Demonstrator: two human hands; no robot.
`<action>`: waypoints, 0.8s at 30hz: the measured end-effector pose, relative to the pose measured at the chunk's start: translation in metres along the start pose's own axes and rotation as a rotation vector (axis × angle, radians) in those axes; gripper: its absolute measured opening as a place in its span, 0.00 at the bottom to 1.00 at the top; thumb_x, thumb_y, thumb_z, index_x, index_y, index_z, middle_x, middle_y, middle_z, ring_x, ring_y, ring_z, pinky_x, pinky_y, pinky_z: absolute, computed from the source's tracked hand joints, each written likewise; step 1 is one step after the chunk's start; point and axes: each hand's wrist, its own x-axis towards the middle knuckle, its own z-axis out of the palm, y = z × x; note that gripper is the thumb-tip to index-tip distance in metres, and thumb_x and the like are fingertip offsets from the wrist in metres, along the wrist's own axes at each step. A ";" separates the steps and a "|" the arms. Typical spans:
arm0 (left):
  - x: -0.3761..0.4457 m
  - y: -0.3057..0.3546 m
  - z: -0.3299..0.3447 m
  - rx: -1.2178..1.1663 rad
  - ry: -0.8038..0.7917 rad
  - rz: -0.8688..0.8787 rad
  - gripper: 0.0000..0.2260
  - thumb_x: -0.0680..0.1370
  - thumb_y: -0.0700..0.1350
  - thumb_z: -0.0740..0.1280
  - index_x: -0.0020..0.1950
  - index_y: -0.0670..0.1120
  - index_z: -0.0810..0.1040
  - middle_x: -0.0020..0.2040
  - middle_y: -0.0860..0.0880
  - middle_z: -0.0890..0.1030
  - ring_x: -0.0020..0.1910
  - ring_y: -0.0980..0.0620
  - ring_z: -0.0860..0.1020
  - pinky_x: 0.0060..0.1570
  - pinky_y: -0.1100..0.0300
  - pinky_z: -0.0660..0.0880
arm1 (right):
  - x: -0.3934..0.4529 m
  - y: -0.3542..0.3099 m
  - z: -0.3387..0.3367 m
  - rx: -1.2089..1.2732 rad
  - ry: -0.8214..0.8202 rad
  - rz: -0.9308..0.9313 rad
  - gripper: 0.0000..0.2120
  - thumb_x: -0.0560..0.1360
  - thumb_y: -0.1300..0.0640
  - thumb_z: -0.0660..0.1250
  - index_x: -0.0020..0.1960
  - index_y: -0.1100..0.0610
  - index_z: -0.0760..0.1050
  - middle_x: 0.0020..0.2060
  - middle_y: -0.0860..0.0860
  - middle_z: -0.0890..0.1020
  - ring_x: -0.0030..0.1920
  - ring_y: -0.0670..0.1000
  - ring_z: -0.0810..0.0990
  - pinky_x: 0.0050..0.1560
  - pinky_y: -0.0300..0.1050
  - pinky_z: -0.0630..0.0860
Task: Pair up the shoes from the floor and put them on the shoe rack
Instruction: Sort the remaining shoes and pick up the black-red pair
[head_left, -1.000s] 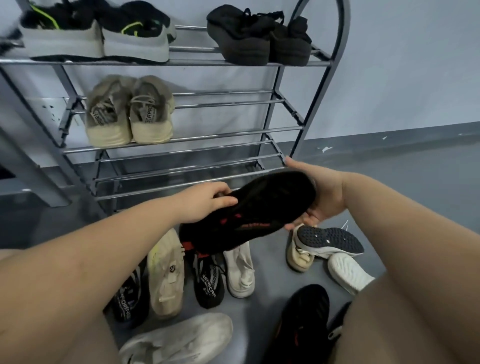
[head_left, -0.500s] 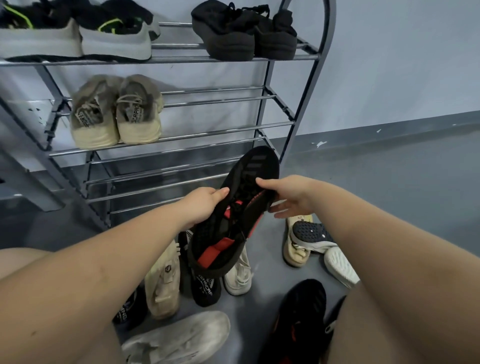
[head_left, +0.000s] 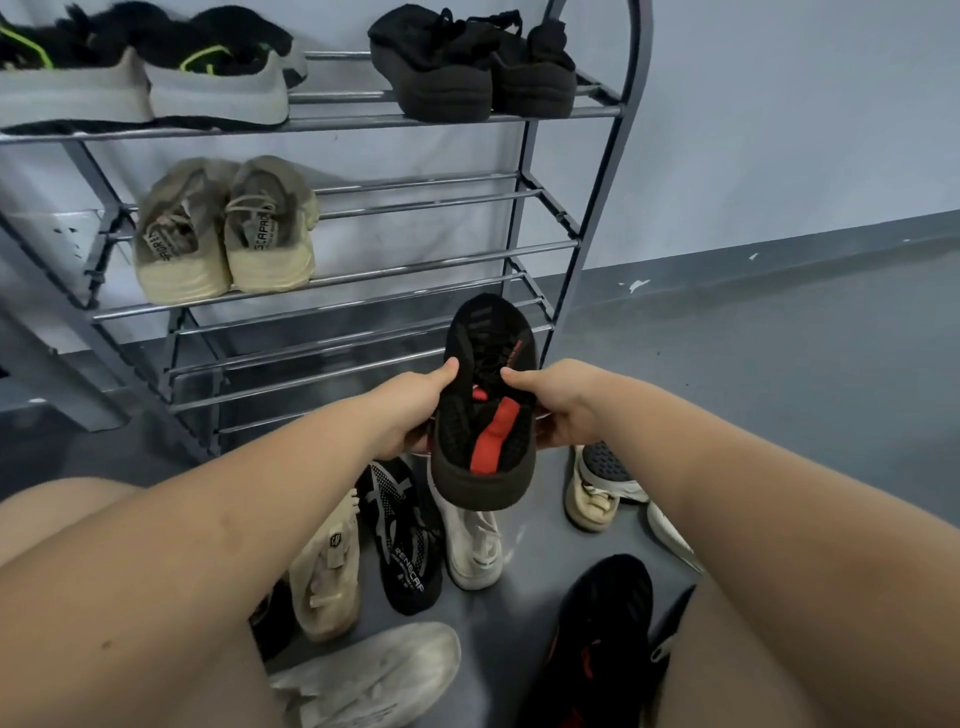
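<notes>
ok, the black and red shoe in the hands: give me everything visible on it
The black and red shoe looks like a knit-mesh sneaker, black upper with dark laces, a red tongue or lining showing at the opening, and a thick dark sole edge at the heel. It is held in the air, toe pointing up toward the shoe rack, heel nearest the camera. The left hand grips its left side and the right hand grips its right side, thumbs on top. It touches nothing else; other shoes lie on the floor below.

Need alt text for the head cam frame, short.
Both hands, left hand and right hand, hold a black and red shoe toe-forward before a metal shoe rack. The rack already bears three pairs, and loose shoes lie scattered on the grey floor below.
</notes>
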 end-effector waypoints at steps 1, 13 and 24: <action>0.000 0.001 0.000 0.025 -0.054 -0.005 0.20 0.79 0.60 0.57 0.46 0.47 0.80 0.41 0.49 0.83 0.39 0.51 0.81 0.38 0.59 0.77 | 0.000 0.001 -0.003 0.013 0.015 0.006 0.10 0.79 0.53 0.63 0.47 0.60 0.72 0.36 0.55 0.78 0.36 0.54 0.78 0.39 0.51 0.77; 0.023 -0.043 0.020 -0.128 -0.214 -0.095 0.21 0.77 0.61 0.59 0.59 0.47 0.78 0.54 0.46 0.83 0.53 0.47 0.81 0.58 0.51 0.75 | 0.014 0.013 -0.024 -0.013 -0.012 0.110 0.12 0.80 0.52 0.61 0.43 0.59 0.71 0.37 0.55 0.77 0.37 0.52 0.77 0.36 0.48 0.75; 0.065 -0.126 0.041 -0.132 -0.247 -0.246 0.09 0.82 0.47 0.56 0.55 0.53 0.75 0.48 0.50 0.81 0.40 0.56 0.80 0.49 0.56 0.76 | 0.097 0.122 -0.019 0.061 0.158 0.213 0.15 0.81 0.51 0.60 0.47 0.63 0.75 0.41 0.57 0.80 0.40 0.56 0.78 0.41 0.49 0.77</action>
